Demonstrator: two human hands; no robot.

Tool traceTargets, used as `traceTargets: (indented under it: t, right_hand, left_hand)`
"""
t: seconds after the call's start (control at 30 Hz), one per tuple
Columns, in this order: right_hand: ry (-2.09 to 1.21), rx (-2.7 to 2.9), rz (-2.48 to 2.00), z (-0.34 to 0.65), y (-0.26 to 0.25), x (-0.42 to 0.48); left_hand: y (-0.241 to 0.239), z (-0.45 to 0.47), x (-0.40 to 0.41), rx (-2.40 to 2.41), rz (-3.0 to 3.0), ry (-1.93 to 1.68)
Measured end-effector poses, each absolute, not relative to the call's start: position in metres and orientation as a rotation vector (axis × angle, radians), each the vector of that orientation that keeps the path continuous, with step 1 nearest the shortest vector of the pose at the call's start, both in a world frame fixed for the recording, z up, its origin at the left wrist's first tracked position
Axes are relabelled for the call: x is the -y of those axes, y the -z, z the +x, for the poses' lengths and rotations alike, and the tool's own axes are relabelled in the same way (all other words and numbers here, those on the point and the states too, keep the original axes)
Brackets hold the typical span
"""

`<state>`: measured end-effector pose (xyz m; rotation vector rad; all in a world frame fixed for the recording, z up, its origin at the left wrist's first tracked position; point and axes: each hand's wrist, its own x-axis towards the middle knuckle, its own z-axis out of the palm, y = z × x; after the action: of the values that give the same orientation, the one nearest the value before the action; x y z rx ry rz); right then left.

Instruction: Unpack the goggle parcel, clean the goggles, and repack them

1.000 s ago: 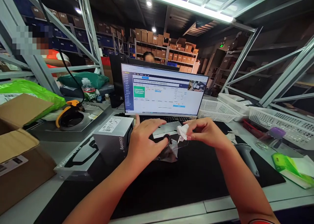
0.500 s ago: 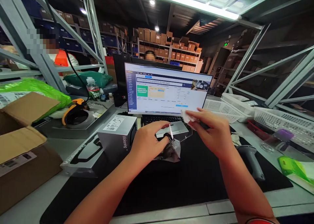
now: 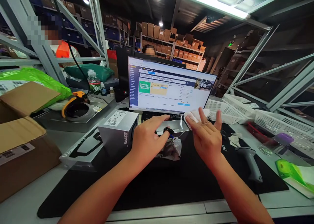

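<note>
My left hand (image 3: 149, 135) is closed round a small black looped item (image 3: 169, 130) at the thumb, with the index finger stretched above it. Its other fingers are hidden behind the palm. Under that hand, a crumpled clear plastic bag (image 3: 174, 150) with something dark inside rests on the black mat. My right hand (image 3: 208, 136) pinches a white tissue (image 3: 193, 116) between thumb and finger, its other fingers spread. A thin wire curves between the hands. Behind them lies an open silver box (image 3: 175, 125), partly covered by the left hand.
Two silver boxes (image 3: 117, 129) stand at left beside an open carton (image 3: 26, 145). A monitor (image 3: 169, 86) rises behind a keyboard. At right are a barcode scanner (image 3: 251, 163), white baskets (image 3: 282, 121) and a green packet (image 3: 289, 173). Other people sit beyond the frame posts.
My right hand has turned and spread its outer fingers, lowering slightly with the tissue, which now looks more unfolded. The left hand stays nearly in place. The camera view has shifted a little.
</note>
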<state>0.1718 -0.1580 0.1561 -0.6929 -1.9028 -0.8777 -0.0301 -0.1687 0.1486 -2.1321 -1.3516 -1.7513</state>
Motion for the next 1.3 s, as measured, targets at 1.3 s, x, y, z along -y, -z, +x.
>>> traceTargets:
  t: [1.3]
  right_hand:
    - [-0.8,1.44,-0.639,0.145,-0.125,0.149]
  left_hand:
    - [-0.137,-0.011,0.167,1.471,-2.259,2.264]
